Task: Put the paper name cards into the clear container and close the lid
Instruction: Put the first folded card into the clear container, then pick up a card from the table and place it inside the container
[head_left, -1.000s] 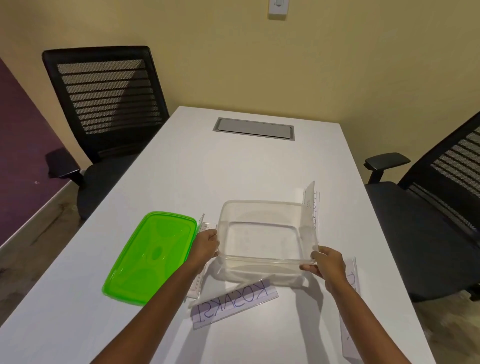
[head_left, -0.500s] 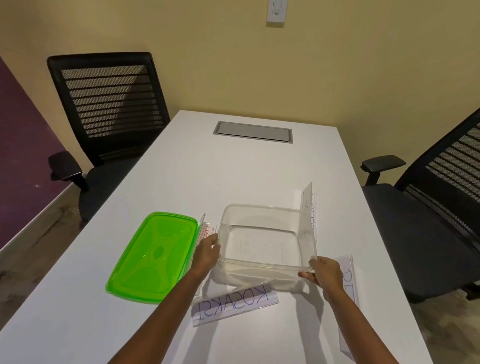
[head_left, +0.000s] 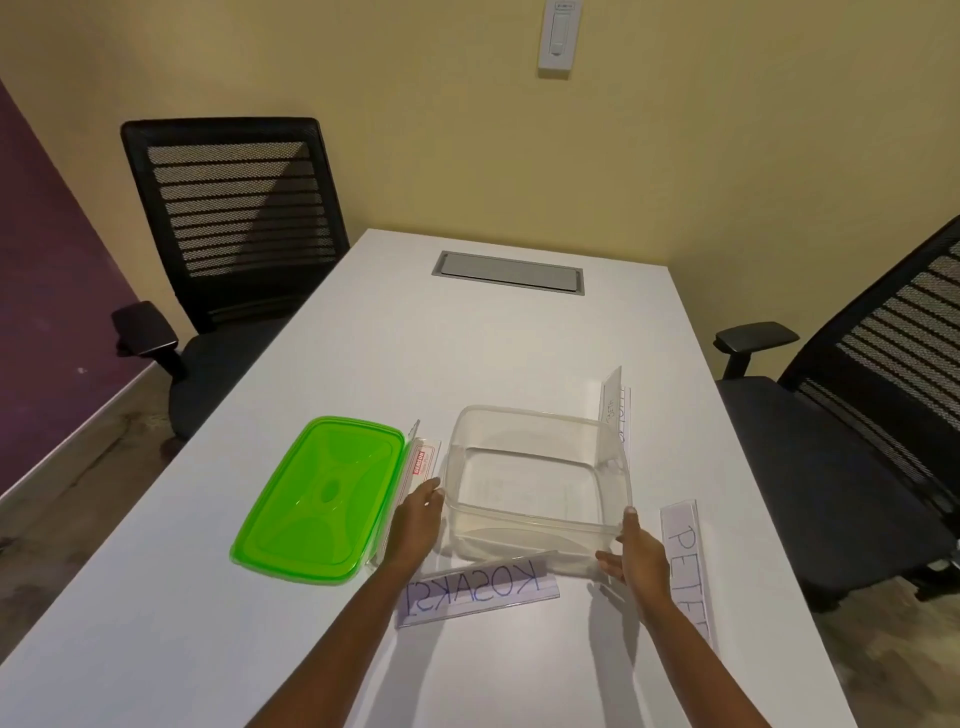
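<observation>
The clear container (head_left: 540, 415) stands open and empty in the middle of the white table (head_left: 467, 338). My left hand (head_left: 418, 525) rests against its left wall, and my right hand (head_left: 636, 558) holds its near right corner. Its green lid (head_left: 319, 496) lies flat on the table to the left. Name cards in clear holders surround the container: one reading KOSAKI (head_left: 478, 590) lies in front, one reading PETE (head_left: 685, 566) lies at the right, one (head_left: 613, 402) stands behind the far right corner, and one (head_left: 421, 462) sits between lid and container.
A grey cable hatch (head_left: 509, 273) is set into the far end of the table. Black mesh office chairs stand at the left (head_left: 234, 218) and at the right (head_left: 857, 415). A yellow wall lies close behind the table.
The container has come down and slightly away from me onto the table. My right hand slid to its near right corner; the left hand stays at the left wall.
</observation>
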